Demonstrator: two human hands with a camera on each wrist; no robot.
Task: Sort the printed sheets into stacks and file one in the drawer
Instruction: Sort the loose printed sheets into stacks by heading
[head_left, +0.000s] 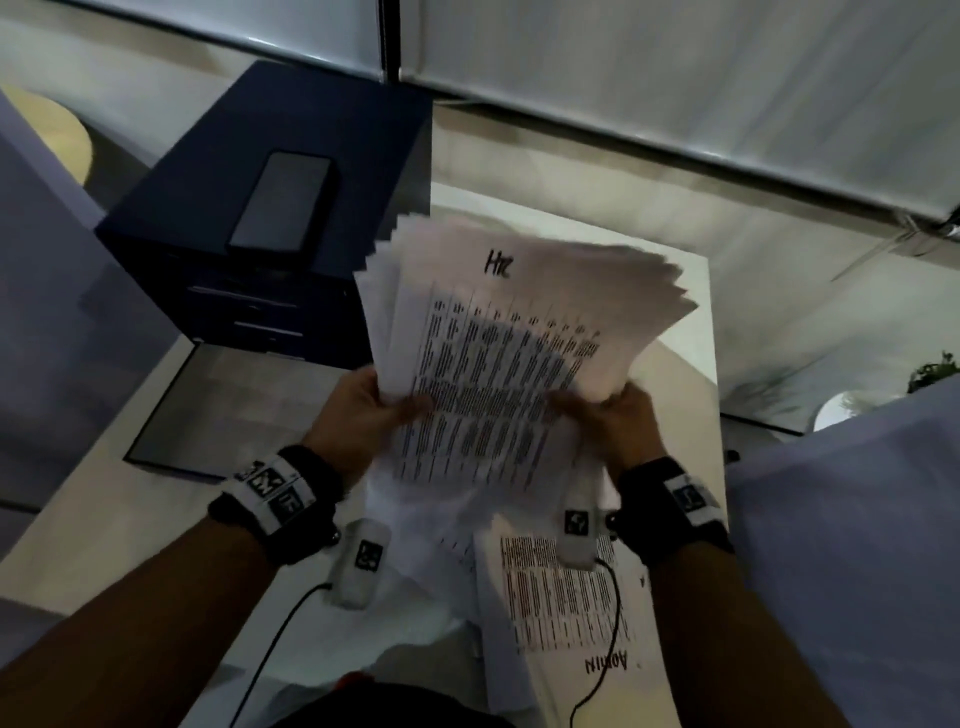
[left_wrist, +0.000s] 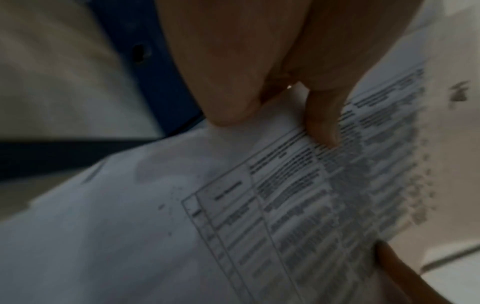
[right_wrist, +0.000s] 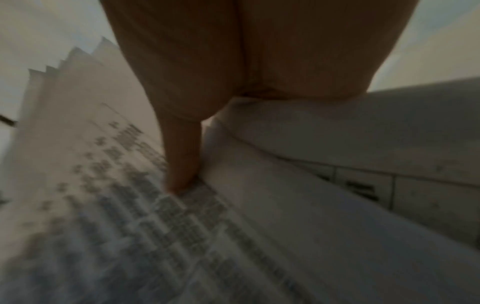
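Both hands are holding up a fanned sheaf of white printed sheets (head_left: 519, 332) above the middle of the white table (head_left: 696, 322), its top page carrying a dense table of text under a handwritten "HR"-like heading. The left hand (head_left: 363, 415) is pinching the near edge at about 7 o'clock of the sheaf, thumb (left_wrist: 322, 123) lying on the printed face and the remaining fingers hidden beneath; the right hand (head_left: 618, 421) is pinching at about 5 o'clock, thumb (right_wrist: 182, 156) pressing on top, its other fingers likewise hidden under the paper. The paper looks thin, matte and limp: the far corners are splaying out in steps and the pages are sagging between the grips, so the bundle will likely slide apart unless squared and held at both side edges. A second loose pile of white printed pages (head_left: 571, 597), headed "ADMIN" as far as I can read it, is lying at 6 o'clock, under the wrists. At 10 o'clock a dark blue boxy drawer cabinet (head_left: 270, 228) is standing, a black smooth-faced phone (head_left: 283, 202) resting on top and a shallow drawer (head_left: 218, 405) pulled open in front.
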